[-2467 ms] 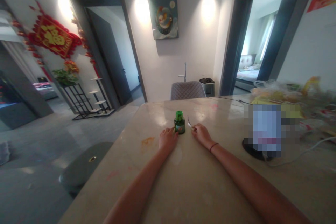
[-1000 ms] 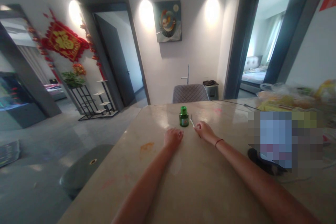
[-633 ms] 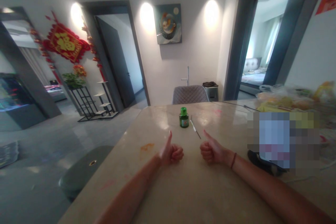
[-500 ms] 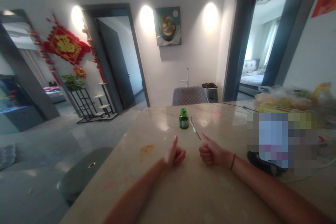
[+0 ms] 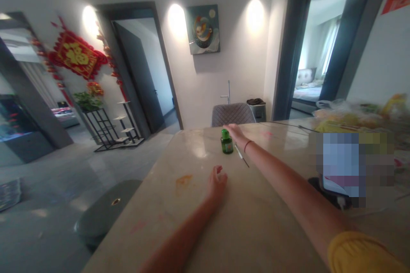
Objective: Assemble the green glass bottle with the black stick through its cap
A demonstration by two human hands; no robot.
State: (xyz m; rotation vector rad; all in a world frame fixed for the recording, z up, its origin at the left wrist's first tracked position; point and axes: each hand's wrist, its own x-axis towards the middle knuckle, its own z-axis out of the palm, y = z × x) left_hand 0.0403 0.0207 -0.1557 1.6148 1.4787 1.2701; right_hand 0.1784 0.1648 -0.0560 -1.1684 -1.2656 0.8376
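Note:
A small green bottle (image 5: 227, 145) with a green cap stands on the beige marble table (image 5: 256, 222), far from me. My right hand (image 5: 236, 132) is stretched out to it, fingers extended just over and behind the cap; I cannot tell whether they touch it. A thin metal tool (image 5: 242, 158) lies on the table under my right wrist, which wears a red band. My left hand (image 5: 217, 180) rests on the table nearer to me, left of the tool, fingers loosely curled with nothing in them.
An orange stain (image 5: 184, 179) marks the table left of my left hand. A blurred-out object on a dark base (image 5: 329, 192), cables and bags of goods (image 5: 352, 115) fill the right side. A grey chair (image 5: 232, 114) stands at the far end, a round stool (image 5: 105, 213) at the left.
Both hands dropped their thumbs-up. My right hand reached forward to the green bottle; my left hand settled onto the table. Bottle and tool stayed put.

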